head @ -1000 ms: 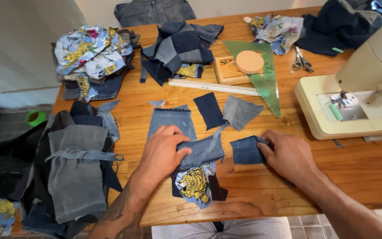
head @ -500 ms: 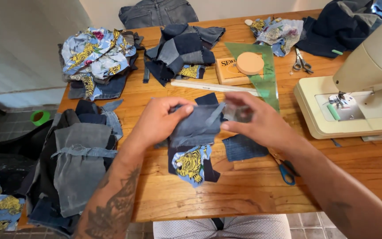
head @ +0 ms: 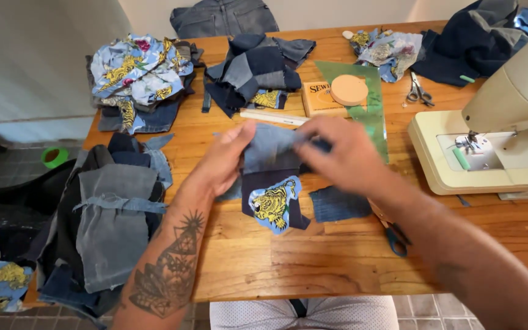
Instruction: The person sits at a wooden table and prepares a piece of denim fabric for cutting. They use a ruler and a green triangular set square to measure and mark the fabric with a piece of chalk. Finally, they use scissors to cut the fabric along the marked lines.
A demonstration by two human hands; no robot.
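L hand (head: 224, 162) and R hand (head: 343, 156) both pinch one pale denim patch (head: 270, 146), lifted just above the table (head: 313, 263), near centre. L grips its left edge w/ thumb on top; R grips the right edge, fingers curled over, a bit blurred. Hanging under the patch: dark navy piece w/ tiger print (head: 273, 205), lower end on the wood at 6 o'clock from the hands.

Dark denim square (head: 340, 203) lies flat at 5 o'clock of R hand, just beside the tiger piece. Blue-handled scissors (head: 394, 235) partly hidden under R forearm. Green set square (head: 371, 107) at 1 o'clock, w/ a round cork disc (head: 349, 90) on a small box (head: 319, 98). White ruler (head: 273, 117) at 12, just beyond the hands. Navy scrap heap (head: 255, 70) at 11–12. Floral fabric pile (head: 139, 70) at 10. Grey jeans stack (head: 114, 220) at 8, hanging off the table edge. Sewing machine (head: 496, 140) at 3; silver scissors (head: 420, 91) at 2.
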